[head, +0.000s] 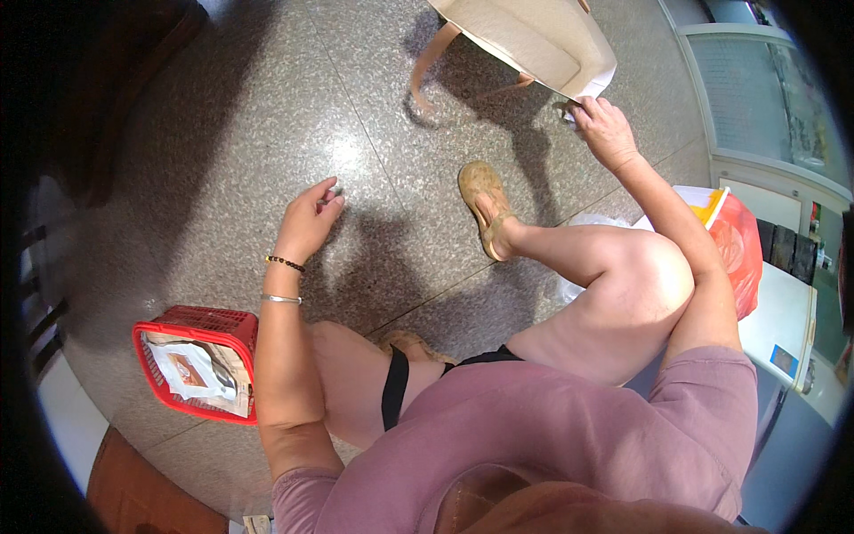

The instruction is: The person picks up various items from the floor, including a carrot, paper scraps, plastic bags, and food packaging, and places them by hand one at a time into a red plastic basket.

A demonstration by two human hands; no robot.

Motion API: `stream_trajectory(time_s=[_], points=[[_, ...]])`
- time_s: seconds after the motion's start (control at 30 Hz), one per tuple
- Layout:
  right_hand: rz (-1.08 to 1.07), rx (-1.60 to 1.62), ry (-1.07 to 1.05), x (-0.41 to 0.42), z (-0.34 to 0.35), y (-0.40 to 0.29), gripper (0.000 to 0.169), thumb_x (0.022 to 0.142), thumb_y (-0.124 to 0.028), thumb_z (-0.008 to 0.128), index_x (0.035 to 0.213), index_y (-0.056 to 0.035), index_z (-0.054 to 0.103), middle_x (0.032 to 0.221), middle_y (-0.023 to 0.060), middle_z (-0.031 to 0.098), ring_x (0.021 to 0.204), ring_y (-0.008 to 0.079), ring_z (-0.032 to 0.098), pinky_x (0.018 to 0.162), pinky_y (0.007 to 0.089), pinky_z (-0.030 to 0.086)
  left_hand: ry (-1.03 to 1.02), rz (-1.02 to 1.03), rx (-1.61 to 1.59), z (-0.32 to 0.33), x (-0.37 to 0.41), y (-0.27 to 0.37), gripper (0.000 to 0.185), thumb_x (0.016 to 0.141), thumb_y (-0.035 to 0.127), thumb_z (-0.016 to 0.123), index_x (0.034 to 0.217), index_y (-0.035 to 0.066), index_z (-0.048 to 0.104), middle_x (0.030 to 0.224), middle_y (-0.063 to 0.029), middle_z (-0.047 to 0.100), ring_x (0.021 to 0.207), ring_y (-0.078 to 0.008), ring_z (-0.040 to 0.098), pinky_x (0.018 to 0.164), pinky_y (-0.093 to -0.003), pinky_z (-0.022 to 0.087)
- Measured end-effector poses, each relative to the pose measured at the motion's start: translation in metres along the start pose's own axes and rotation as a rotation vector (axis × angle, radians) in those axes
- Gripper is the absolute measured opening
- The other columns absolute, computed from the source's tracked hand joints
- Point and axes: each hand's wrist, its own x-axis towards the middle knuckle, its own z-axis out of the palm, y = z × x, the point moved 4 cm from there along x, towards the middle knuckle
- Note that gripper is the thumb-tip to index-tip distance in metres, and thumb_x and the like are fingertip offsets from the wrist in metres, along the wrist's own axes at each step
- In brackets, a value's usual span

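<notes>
A beige tote bag (534,47) with tan straps (430,60) hangs or leans at the top of the view, one strap drooping toward the speckled floor. My right hand (606,130), arm stretched forward, pinches the near corner of the bag's rim. Beneath those fingers shows a small crumpled white piece (570,119), too small to identify. Out over bare floor, my left hand (310,217) holds nothing; its index finger points forward and the others are loosely bent. A beaded bracelet and a silver bangle circle that wrist.
Beside my left forearm stands a red plastic basket (193,322) holding printed packets (187,374). A red plastic bag (734,247) and a white cabinet (774,327) are at the right. Glass-fronted doors (747,100) line the upper right. My sandalled foot (484,200) rests between my hands.
</notes>
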Motion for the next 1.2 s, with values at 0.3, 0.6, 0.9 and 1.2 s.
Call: stream_trajectory(time_s=[0.3,0.6,0.9,1.2], points=[[0.423,0.299,0.034,-0.007,-0.015,0.02,0.034,0.069,-0.008,0.061,0.103,-0.0094,0.058,0.097,0.0081,0.055,0.091,0.0273,0.056,0.077,0.0388,0.047,0.058,0.017,-0.011,-0.009,-0.006,0.002,0.039,0.083,0.02,0.06,0.118,0.004,0.054,0.091,-0.01,0.062,0.076,-0.0178,0.058,0.073,-0.0293,0.047],[0.972,0.36,0.132,-0.135,0.032,0.081,0.031,0.072,-0.014,0.063,0.103,-0.0082,0.062,0.096,0.0158,0.057,0.091,0.033,0.056,0.08,0.0388,0.046,0.09,0.033,0.041,-0.01,-0.002,0.0,0.038,0.085,0.022,0.057,0.118,0.003,0.054,0.091,-0.0102,0.063,0.076,-0.0163,0.058,0.072,-0.0285,0.047],[1.416,0.239,-0.045,-0.282,0.048,0.09,0.042,0.071,-0.027,0.067,0.103,-0.0013,0.062,0.102,0.0202,0.059,0.096,0.0333,0.057,0.082,0.0369,0.045,-0.057,0.036,-0.02,0.006,0.011,0.001,0.04,0.087,0.023,0.056,0.122,0.004,0.052,0.095,-0.0078,0.061,0.08,-0.0124,0.056,0.072,-0.0257,0.045],[1.441,0.316,-0.464,-0.349,0.053,0.038,0.033,0.072,-0.016,0.065,0.1,-0.0013,0.062,0.098,0.0187,0.059,0.094,0.0341,0.056,0.083,0.0374,0.044,-0.077,0.064,0.055,0.011,0.023,-0.011,0.041,0.087,0.026,0.055,0.123,0.006,0.052,0.096,-0.0083,0.062,0.08,-0.0126,0.056,0.072,-0.0256,0.045]])
